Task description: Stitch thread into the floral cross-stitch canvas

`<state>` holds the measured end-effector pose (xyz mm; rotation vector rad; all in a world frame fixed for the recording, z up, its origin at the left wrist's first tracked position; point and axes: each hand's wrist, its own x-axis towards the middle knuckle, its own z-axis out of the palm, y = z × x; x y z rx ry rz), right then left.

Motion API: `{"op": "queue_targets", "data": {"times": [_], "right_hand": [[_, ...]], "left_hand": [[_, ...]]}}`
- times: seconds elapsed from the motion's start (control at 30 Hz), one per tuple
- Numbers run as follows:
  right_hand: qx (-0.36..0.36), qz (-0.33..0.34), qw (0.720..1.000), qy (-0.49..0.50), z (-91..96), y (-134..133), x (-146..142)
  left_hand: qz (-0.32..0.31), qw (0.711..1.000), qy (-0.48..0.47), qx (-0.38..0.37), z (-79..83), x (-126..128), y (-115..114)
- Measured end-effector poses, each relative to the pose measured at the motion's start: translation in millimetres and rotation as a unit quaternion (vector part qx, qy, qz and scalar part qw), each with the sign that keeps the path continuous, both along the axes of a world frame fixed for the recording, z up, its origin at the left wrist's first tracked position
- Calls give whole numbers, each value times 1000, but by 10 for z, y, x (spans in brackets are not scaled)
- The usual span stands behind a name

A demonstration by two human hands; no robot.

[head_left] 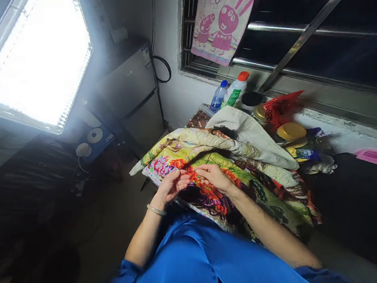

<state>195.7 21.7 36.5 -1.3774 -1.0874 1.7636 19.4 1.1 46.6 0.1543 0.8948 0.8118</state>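
A large embroidered cloth (pixel 248 184) with red flowers and green leaves lies bunched over a table in front of me. Both hands rest on its near part. My left hand (pixel 172 184), with a bangle on the wrist, has its fingers curled and pinched together over the red flowers. My right hand (pixel 214 176) is close beside it, fingers bent and pinched toward the left hand. Whatever sits between the fingertips is too small to make out. My blue-clad lap (pixel 195 263) fills the bottom of the view.
A bright lamp panel (pixel 34 59) glares at the upper left. Two bottles (pixel 229 93), jars with yellow lids (pixel 291 132) and a red bag (pixel 281 106) stand on the window ledge behind the cloth. A pink cartoon towel (pixel 223 15) hangs on the window bars. A small fridge (pixel 130 93) stands left.
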Motion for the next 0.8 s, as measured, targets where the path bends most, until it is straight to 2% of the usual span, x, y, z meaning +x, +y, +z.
{"op": "queue_targets", "data": {"times": [0.33,0.47,0.53,0.63,0.7,0.73,0.8], "right_hand": [[17,11,1000,1,45,3,3],[52,16,998,-31,59,44,70],[97,51,992,-56,67,52,76],[146,193,968,-67,66,24,25],[152,265,951,-55,52,-20,-6],[151,272,949,-52,41,-47,-2],[149,232,960,-58,16,-107,60]], "left_hand": [[-22,1000,2,5,-13,8,-29],[-57,994,52,78,-46,3,-68],[-115,981,81,131,-43,11,-96],[-221,953,113,176,13,27,-129],[-263,935,143,190,74,14,-141],[-273,927,162,198,105,-7,-148],[-277,915,197,215,148,-79,-169]]}}
